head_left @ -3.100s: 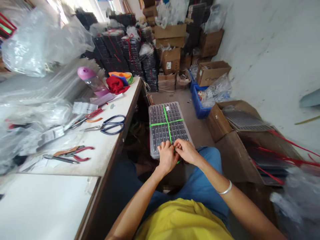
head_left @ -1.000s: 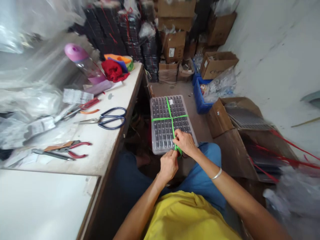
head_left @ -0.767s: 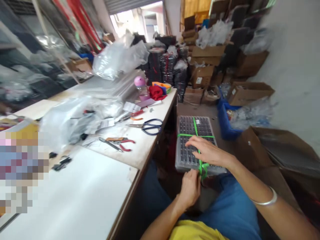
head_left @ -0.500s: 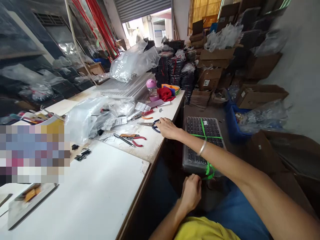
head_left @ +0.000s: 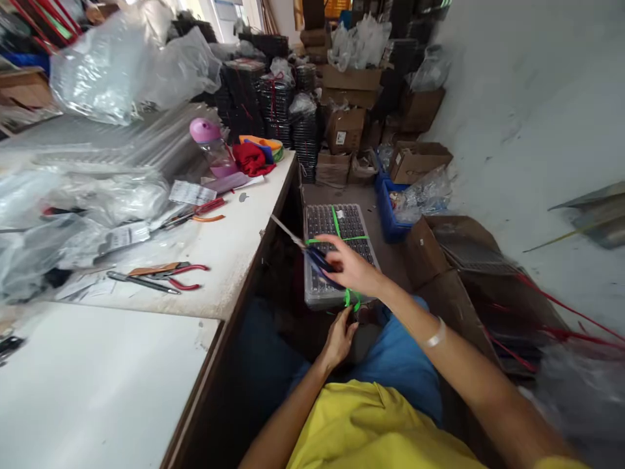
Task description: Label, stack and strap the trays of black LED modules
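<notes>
- Gripping the blue-handled scissors (head_left: 312, 255), taken from the workbench (head_left: 234, 254) half a second ago, the right hand (head_left: 354, 270) hovers above the tray bundle (head_left: 336, 251) on the lap.
- Left hand (head_left: 342, 335) pinches the green strap's (head_left: 352, 301) knotted tail; trimming appears imminent.

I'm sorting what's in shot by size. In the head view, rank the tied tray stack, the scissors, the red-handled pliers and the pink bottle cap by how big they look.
1. Tray stack, clearly largest.
2. Scissors in the right hand and red-handled pliers: about alike; the hand hides the scissors' handles, so no ranking.
3. Pink bottle cap, smallest, though it is also farthest away.
</notes>
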Demonstrator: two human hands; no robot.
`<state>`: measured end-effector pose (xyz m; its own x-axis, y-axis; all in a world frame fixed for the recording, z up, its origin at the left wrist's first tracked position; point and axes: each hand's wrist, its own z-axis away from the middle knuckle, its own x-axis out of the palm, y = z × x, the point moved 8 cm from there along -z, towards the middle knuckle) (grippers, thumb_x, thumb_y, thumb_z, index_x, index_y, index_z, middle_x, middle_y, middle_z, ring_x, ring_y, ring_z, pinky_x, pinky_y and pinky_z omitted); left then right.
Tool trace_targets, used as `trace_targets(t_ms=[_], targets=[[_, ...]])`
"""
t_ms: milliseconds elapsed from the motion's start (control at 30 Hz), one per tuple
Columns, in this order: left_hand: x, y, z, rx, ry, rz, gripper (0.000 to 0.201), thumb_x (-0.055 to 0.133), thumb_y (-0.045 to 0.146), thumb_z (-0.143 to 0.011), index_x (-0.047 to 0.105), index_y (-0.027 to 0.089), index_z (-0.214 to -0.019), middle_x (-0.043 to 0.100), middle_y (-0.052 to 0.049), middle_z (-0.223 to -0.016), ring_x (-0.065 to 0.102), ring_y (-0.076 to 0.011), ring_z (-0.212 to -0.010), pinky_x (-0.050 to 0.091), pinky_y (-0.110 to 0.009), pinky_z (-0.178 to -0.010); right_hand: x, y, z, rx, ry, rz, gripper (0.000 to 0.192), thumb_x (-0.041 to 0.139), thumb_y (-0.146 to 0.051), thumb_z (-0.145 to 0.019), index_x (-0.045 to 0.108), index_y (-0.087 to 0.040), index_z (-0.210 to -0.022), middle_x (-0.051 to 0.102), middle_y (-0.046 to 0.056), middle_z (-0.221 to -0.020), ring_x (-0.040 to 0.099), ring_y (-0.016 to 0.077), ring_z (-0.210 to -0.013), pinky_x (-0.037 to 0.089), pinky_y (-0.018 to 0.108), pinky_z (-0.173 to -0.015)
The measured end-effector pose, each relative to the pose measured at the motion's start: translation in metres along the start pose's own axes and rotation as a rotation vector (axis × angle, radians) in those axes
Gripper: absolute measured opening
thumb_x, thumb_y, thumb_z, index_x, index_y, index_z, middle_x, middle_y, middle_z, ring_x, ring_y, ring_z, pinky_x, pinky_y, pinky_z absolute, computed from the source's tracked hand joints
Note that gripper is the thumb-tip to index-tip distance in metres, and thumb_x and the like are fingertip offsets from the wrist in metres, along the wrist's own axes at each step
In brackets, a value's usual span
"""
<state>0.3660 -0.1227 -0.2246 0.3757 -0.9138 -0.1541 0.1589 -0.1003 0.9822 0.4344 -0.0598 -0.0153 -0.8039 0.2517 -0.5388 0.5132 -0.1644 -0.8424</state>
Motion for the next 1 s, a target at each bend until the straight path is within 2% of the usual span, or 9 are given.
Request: trace_targets(t_ms=[100, 167, 267, 367, 500, 633, 733, 833, 1000], targets=[[0.0, -0.005, -0.004, -0.008, -0.008, 0.052, 0.048, 0.054, 0.023, -0.084, 0.048, 0.021, -0.131, 0.053, -0.011, -0.134, 0.054, -0.0213, -0.114, 0.044, -0.038, -0.094, -0.009, 0.05, 0.099, 0.215, 0.084, -0.474, 0.09, 0.071, -0.046, -0.07, 0.016, -0.035, -0.14, 0.05, -0.001, -0.088, 0.05, 0.0116, -0.063, 0.044, 0.026, -0.059], [0.0, -0.009, -0.007, -0.027, -0.018, 0.084, 0.047, 0.057, 0.026, -0.082, 0.051, 0.021, -0.128, 0.055, -0.011, -0.13, 0.058, -0.0204, -0.105, 0.044, -0.038, -0.092, 0.0, 0.08, 0.163, 0.378, 0.057, -0.634, 0.094, 0.064, -0.068, -0.065, 0.02, -0.034, -0.141, 0.051, 0.001, -0.085, 0.046, 0.0119, -0.055, 0.044, 0.029, -0.054], [0.005, -0.016, -0.01, -0.077, -0.066, 0.15, 0.034, 0.055, 0.034, -0.083, 0.061, 0.018, -0.112, 0.068, -0.007, -0.098, 0.061, -0.0177, -0.081, 0.047, -0.034, -0.08, 0.012, 0.111, 0.234, 0.557, 0.002, -0.58, 0.103, 0.058, -0.081, -0.057, 0.026, -0.03, -0.141, 0.056, 0.008, -0.093, 0.055, 0.0195, -0.068, 0.048, 0.035, -0.067], [0.009, -0.018, -0.004, -0.143, -0.119, 0.238, 0.036, 0.049, 0.047, -0.084, 0.064, 0.015, -0.088, 0.062, -0.001, -0.063, 0.055, -0.0147, -0.058, 0.045, -0.029, -0.063, 0.012, 0.13, 0.268, 0.663, -0.019, -0.308, 0.101, 0.067, -0.071, -0.058, 0.027, -0.028, -0.14, 0.055, 0.014, -0.116, 0.058, 0.0281, -0.097, 0.045, 0.04, -0.086], [0.002, -0.009, 0.013, -0.205, -0.138, 0.342, 0.045, 0.047, 0.057, -0.082, 0.06, 0.015, -0.077, 0.051, 0.002, -0.051, 0.044, -0.0108, -0.048, 0.037, -0.024, -0.053, 0.012, 0.137, 0.265, 0.645, -0.106, -0.048, 0.073, 0.067, -0.058, -0.068, 0.043, -0.025, -0.129, 0.059, 0.011, -0.117, 0.056, 0.0293, -0.107, 0.042, 0.038, -0.092], [-0.005, -0.001, 0.029, -0.239, -0.153, 0.393, 0.05, 0.045, 0.062, -0.081, 0.058, 0.015, -0.074, 0.042, 0.004, -0.048, 0.035, -0.0088, -0.046, 0.029, -0.023, -0.051, 0.018, 0.134, 0.24, 0.584, -0.186, 0.058, 0.077, 0.073, -0.055, -0.062, 0.046, -0.024, -0.127, 0.057, 0.011, -0.123, 0.055, 0.0278, -0.108, 0.041, 0.035, -0.093], [-0.006, -0.001, 0.037, -0.273, -0.18, 0.385, 0.053, 0.043, 0.066, -0.079, 0.057, 0.015, -0.074, 0.037, 0.005, -0.047, 0.027, -0.0079, -0.043, 0.022, -0.023, -0.047, 0.024, 0.125, 0.215, 0.514, -0.229, 0.112, 0.077, 0.074, -0.053, -0.062, 0.047, -0.022, -0.126, 0.059, 0.01, -0.119, 0.058, 0.0254, -0.1, 0.044, 0.034, -0.088], [-0.009, -0.004, 0.041, -0.286, -0.208, 0.324, 0.056, 0.038, 0.068, -0.08, 0.056, 0.015, -0.076, 0.032, 0.006, -0.048, 0.023, -0.0076, -0.043, 0.02, -0.023, -0.046, 0.028, 0.114, 0.196, 0.468, -0.264, 0.149, 0.054, 0.064, -0.051, -0.074, 0.053, -0.02, -0.117, 0.066, 0.006, -0.097, 0.061, 0.0207, -0.082, 0.046, 0.03, -0.075], [-0.014, -0.017, 0.051, -0.281, -0.23, 0.066, 0.055, 0.028, 0.059, -0.088, 0.06, 0.014, -0.084, 0.049, -0.001, -0.062, 0.046, -0.0135, -0.058, 0.039, -0.028, -0.06, 0.03, 0.08, 0.169, 0.359, -0.278, 0.162, 0.036, 0.055, -0.046, -0.085, 0.056, -0.02, -0.109, 0.067, 0.001, -0.08, 0.062, 0.0175, -0.072, 0.045, 0.026, -0.065]])
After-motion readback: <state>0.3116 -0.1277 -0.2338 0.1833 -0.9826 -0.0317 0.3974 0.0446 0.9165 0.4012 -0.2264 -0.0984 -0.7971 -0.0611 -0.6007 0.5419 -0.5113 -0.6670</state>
